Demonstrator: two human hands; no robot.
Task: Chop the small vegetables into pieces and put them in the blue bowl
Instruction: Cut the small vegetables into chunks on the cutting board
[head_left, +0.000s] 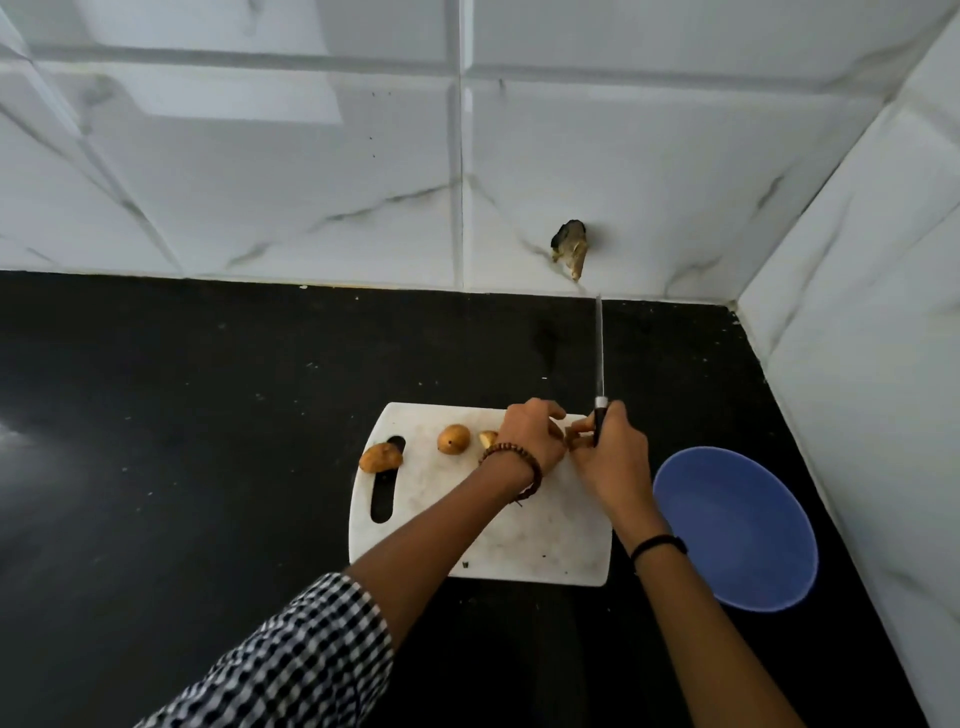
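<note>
Right hand (613, 457) grips knife (600, 353); whole vegetables (453, 439) left of left hand (530, 434).

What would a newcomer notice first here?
The left hand and right hand meet at the white cutting board's far right; the right grips a knife whose blade points at the wall. Small vegetables lie on the board's left, and an empty blue bowl sits right of it.

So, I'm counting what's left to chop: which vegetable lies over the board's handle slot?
The leftmost vegetable, overlapping the slot's far end; the rounder one sits wholly on the board.
</note>
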